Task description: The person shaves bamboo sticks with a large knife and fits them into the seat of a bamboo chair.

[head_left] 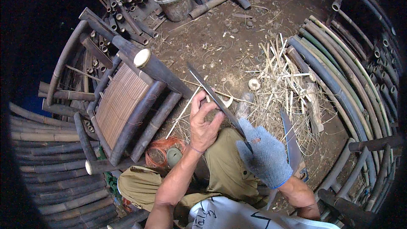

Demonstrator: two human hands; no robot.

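Observation:
My right hand [267, 157], in a grey knit glove, grips the handle of a long knife [218, 101]. The dark blade points up and to the left, across the fingertips of my bare left hand [203, 123]. Those fingers are curled and pinch a small pale piece of bamboo [207, 98] beside the blade; most of it is hidden. On my left stands a bamboo chair [127, 97] with a slatted seat and a thick cut post near my hand. A thin pale strip [183, 113] slants down beside my left wrist.
Pale shavings [284, 80] lie heaped on the dirt floor at right, near a handsaw [292, 140]. Orange cord [159, 150] is coiled by my foot. Long bamboo poles [339, 68] curve along the right. A bucket [176, 6] and stacked bamboo pieces [127, 0] stand far off.

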